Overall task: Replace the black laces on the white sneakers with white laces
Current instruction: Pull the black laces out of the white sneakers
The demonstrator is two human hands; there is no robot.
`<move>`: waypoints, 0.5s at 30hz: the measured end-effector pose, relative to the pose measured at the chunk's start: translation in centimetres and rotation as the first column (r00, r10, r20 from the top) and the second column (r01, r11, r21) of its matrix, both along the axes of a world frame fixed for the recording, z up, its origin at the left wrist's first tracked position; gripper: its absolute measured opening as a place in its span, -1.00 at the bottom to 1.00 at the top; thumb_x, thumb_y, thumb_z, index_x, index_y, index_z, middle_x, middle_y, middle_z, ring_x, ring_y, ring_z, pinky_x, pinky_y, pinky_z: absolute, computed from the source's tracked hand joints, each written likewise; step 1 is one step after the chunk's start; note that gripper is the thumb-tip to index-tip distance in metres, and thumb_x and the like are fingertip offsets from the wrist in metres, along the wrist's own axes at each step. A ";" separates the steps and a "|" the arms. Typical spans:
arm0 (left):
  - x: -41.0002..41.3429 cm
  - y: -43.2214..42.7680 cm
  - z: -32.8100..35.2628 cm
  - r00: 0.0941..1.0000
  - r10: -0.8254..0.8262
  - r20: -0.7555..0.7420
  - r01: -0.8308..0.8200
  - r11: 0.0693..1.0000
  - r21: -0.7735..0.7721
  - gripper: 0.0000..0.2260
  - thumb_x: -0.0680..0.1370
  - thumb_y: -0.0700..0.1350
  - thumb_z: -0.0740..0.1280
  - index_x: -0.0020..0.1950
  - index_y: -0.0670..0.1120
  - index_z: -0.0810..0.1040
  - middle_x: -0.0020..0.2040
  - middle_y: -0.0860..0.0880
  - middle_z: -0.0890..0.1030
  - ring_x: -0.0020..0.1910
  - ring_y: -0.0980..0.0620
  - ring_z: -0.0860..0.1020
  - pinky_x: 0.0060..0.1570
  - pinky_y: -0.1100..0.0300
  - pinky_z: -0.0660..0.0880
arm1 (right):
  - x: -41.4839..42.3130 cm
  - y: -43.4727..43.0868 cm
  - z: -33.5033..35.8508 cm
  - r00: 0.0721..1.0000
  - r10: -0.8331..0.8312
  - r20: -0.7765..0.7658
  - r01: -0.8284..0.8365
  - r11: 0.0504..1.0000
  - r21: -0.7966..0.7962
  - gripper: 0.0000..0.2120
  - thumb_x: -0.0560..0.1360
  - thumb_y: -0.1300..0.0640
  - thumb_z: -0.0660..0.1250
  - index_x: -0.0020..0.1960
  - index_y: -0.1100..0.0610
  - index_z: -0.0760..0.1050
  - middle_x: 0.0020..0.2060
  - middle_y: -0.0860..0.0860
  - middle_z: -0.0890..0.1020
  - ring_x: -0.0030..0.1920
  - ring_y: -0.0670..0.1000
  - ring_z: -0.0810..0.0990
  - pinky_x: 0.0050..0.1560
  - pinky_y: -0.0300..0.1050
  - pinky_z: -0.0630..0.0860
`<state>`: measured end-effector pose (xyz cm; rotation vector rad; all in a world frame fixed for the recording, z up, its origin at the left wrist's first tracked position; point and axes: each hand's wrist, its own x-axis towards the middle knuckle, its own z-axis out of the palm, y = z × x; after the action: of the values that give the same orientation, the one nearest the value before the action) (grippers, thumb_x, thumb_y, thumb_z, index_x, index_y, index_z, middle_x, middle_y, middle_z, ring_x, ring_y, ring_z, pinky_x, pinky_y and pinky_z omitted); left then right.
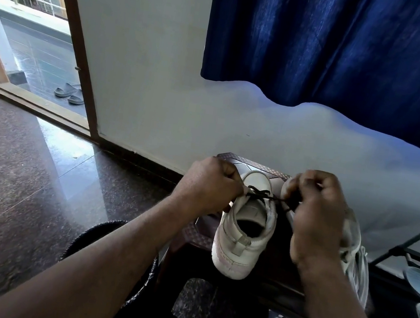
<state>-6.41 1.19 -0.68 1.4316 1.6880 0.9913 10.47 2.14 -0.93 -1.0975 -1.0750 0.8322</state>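
The left hand (210, 186) grips the black lace (263, 195) at 9 o'clock of the white sneaker (243, 235); the right hand (315, 216) pinches its other end at 3 o'clock. The sneaker stands on the dark table (255, 163), heel toward 6 o'clock, a 2nd sneaker (353, 236) just beside it at 3 o'clock with white laces (360, 276).

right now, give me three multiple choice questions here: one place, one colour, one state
1. The sneaker with the black lace stands on: A the floor, B a dark stool, C a bed.
2. The curtain is: A blue, B red, C green.
3. The left hand and right hand are: A lying flat, B gripping the black lace, C holding a slipper.
Answers: 1 B, the stool's top shows under it; 2 A, deep blue cloth; 3 B, the lace runs taut between curled fingers.
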 end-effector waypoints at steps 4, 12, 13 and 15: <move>0.0 -0.1 0.0 1.000 0.014 0.009 -0.014 1.000 -0.003 -0.90 0.50 -0.14 0.49 -0.23 -0.05 0.72 -0.37 0.02 0.69 -0.40 0.06 0.69 -0.36 0.22 0.57 | -0.2 -0.1 -2.3 0.461 -0.110 0.881 -0.018 0.991 0.133 -0.96 0.57 0.08 0.39 -0.03 0.01 0.63 -0.07 0.00 0.61 0.04 0.12 0.54 0.02 0.00 0.49; 0.1 -0.1 0.2 1.000 0.026 -0.009 -0.026 1.000 0.009 -0.91 0.47 -0.12 0.50 -0.23 -0.08 0.71 -0.35 -0.03 0.70 -0.39 0.02 0.69 -0.30 0.11 0.67 | 0.0 -0.4 -1.4 0.740 -0.247 0.625 0.062 0.951 0.303 -0.81 0.56 0.19 0.29 -0.16 -0.03 0.56 -0.17 -0.05 0.60 -0.11 -0.06 0.59 -0.04 -0.09 0.49; 0.0 -0.1 0.2 0.999 0.035 -0.019 -0.035 0.999 0.010 -0.91 0.46 -0.11 0.49 -0.24 -0.08 0.70 -0.36 -0.03 0.70 -0.39 -0.01 0.69 -0.30 0.10 0.67 | 0.0 -0.5 -0.8 0.879 -0.230 0.419 0.123 0.956 0.266 -0.77 0.62 0.22 0.26 -0.16 -0.02 0.51 -0.18 -0.04 0.63 -0.15 -0.10 0.63 -0.03 -0.10 0.53; 0.0 -0.1 0.3 0.998 0.049 -0.046 -0.048 0.999 0.020 -0.93 0.42 -0.10 0.47 -0.25 -0.07 0.69 -0.38 -0.03 0.69 -0.35 -0.07 0.71 -0.28 0.02 0.71 | 0.1 -0.7 0.7 0.993 -0.073 -0.098 0.084 0.989 0.120 -0.78 0.72 0.19 0.17 -0.10 0.08 0.46 -0.10 0.07 0.66 -0.15 0.01 0.73 -0.01 -0.05 0.61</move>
<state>-6.37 1.06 -0.38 1.4427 1.7588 1.0102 10.56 1.41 -0.27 -0.9806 -0.9859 0.7371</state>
